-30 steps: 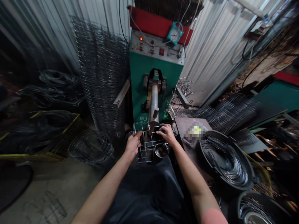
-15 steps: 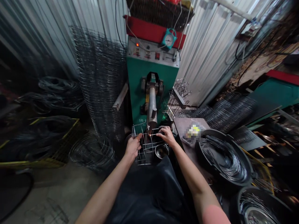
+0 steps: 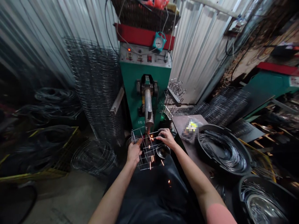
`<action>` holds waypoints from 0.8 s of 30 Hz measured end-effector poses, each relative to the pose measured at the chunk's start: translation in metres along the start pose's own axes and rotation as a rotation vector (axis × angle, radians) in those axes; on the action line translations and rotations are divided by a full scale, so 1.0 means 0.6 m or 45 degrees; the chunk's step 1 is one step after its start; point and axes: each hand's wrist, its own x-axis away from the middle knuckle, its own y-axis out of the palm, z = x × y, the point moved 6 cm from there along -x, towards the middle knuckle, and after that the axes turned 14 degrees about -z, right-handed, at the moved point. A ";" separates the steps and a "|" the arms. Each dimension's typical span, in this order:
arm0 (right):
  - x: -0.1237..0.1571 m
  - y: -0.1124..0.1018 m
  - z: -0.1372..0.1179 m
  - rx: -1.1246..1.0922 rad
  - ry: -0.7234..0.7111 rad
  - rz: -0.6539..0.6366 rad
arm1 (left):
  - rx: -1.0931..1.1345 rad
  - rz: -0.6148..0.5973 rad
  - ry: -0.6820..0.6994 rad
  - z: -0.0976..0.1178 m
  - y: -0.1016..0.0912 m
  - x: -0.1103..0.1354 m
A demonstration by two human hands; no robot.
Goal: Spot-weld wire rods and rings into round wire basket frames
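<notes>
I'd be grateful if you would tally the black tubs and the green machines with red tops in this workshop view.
Black tubs of wire: 2 (one nearer the person's right arm, one in the lower right corner)
Green machines with red tops: 2 (one ahead of the hands, one at far right)
Total: 4

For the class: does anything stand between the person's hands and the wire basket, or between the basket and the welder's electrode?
Nothing visible does. The left hand and right hand are on the wire basket, and the welder's electrode meets it amid sparks. A metal bowl sits beside it.
</notes>
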 end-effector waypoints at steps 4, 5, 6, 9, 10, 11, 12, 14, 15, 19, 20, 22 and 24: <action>0.012 0.002 -0.021 0.069 0.004 0.004 | 0.051 -0.074 0.006 -0.007 -0.010 0.005; 0.020 0.002 -0.032 0.100 -0.024 -0.014 | 0.078 -0.101 0.002 -0.010 -0.017 0.011; 0.030 0.002 -0.045 0.138 -0.061 -0.036 | 0.110 -0.126 -0.003 -0.012 -0.027 0.019; 0.073 -0.017 -0.073 0.256 -0.147 -0.043 | 0.226 -0.189 -0.019 -0.019 -0.069 0.056; 0.090 -0.030 -0.076 0.274 -0.150 -0.006 | 0.267 -0.204 -0.021 -0.021 -0.085 0.070; 0.105 -0.047 -0.075 0.266 -0.142 0.048 | 0.309 -0.217 -0.021 -0.021 -0.102 0.084; 0.119 -0.065 -0.070 0.230 -0.126 0.105 | 0.350 -0.230 -0.020 -0.021 -0.117 0.098; 0.137 -0.095 -0.057 0.109 -0.093 0.173 | 0.428 -0.256 -0.014 -0.017 -0.142 0.122; 0.140 -0.105 -0.054 0.049 -0.089 0.169 | 0.464 -0.270 -0.007 -0.015 -0.152 0.132; 0.134 -0.122 -0.094 -0.085 -0.225 0.081 | 0.567 -0.318 0.079 0.003 -0.167 0.156; 0.132 -0.125 -0.115 -0.097 -0.286 0.103 | 0.572 -0.335 0.109 0.008 -0.166 0.159; 0.134 -0.132 -0.160 -0.100 -0.407 0.204 | 0.525 -0.385 0.148 0.018 -0.159 0.165; 0.143 -0.140 -0.198 -0.059 -0.500 0.350 | 0.421 -0.421 0.161 0.027 -0.150 0.171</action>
